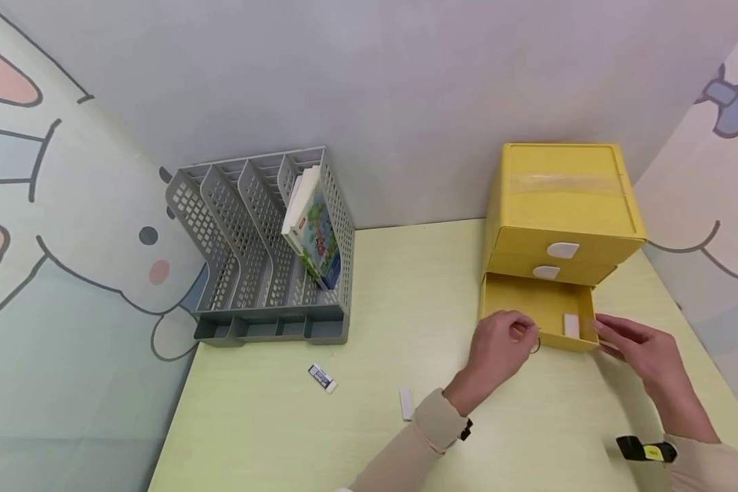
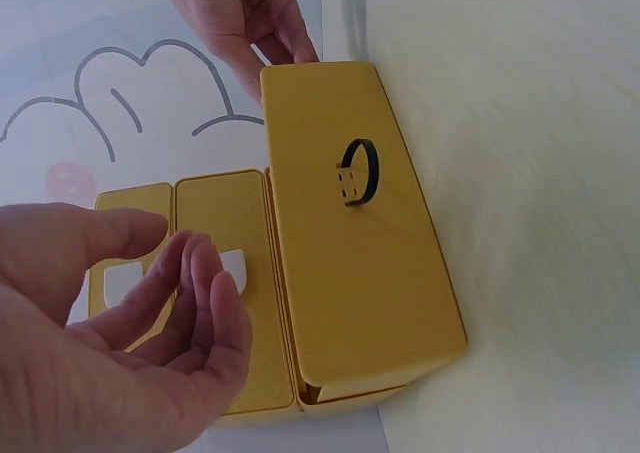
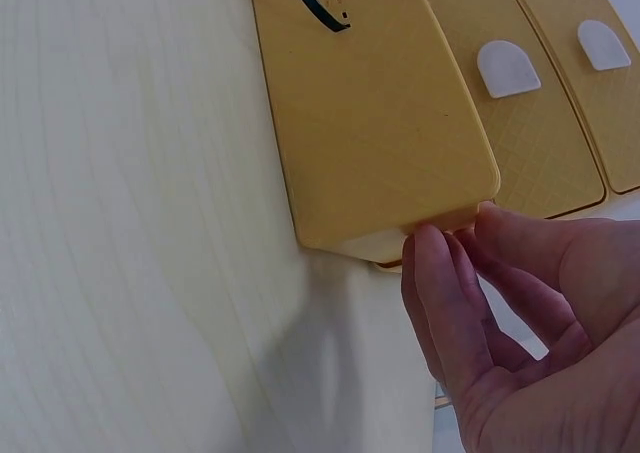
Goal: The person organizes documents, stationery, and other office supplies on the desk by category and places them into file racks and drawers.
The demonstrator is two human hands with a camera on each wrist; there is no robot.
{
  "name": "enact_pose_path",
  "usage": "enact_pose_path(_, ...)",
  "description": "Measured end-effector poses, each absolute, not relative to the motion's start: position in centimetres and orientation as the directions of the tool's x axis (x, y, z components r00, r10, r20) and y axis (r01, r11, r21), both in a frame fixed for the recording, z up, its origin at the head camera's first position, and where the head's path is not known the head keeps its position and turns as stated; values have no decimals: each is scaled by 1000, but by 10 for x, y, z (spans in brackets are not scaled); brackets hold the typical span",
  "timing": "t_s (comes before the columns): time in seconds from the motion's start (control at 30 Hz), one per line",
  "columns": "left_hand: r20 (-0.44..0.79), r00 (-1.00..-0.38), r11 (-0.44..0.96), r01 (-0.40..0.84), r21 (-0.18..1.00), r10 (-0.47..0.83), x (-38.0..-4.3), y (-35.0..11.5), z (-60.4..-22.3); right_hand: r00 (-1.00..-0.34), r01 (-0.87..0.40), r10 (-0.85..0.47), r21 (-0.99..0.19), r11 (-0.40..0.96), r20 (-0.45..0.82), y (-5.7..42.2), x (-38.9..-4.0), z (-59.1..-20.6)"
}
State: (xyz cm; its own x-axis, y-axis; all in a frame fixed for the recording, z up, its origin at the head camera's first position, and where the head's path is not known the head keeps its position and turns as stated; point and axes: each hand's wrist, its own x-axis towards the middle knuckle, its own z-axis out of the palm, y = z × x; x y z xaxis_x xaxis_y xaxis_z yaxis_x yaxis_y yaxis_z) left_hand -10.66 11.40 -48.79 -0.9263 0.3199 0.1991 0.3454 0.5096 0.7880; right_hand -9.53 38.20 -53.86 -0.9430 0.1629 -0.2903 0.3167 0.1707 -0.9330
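Note:
A yellow drawer unit (image 1: 566, 198) stands at the back right, its bottom drawer (image 1: 531, 297) pulled out. Inside that drawer lies a small white block (image 1: 571, 326). A black loop handle (image 2: 368, 173) is fixed to the drawer front. My left hand (image 1: 503, 345) hovers at the front by the loop; in the left wrist view its thumb and loosely curled fingers stand apart with nothing between them. At the drawer's right side, my right hand (image 1: 642, 352) pinches the side wall, thumb (image 3: 510, 228) at the rim and fingers against the outer face.
At the left stands a grey file rack (image 1: 270, 246) with books (image 1: 313, 232) in its right slot. An eraser in a printed sleeve (image 1: 322, 378) and a small white strip (image 1: 406, 404) lie on the table (image 1: 252, 424). Walls close off the back and both sides.

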Motion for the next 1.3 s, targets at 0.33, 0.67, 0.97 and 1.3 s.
enact_pose_path(0.33,161,-954,444,263,857,255,-98,75,-493,-945,309,161,-936,167,-283,383,-95,-540)
enact_pose_path(0.67,146,-972,493,220,842,184,-77,38,-497,-946,308,163,-934,182,-280,382,-94,-539)
enact_pose_path(0.97,101,-990,551,140,823,100,-55,-2,-516,-949,297,161,-938,177,-270,382,-94,-540)
enact_pose_path(1.3,-21,-997,607,-63,792,-76,-30,-41,-535,-951,289,163,-942,172,-262,382,-93,-541)
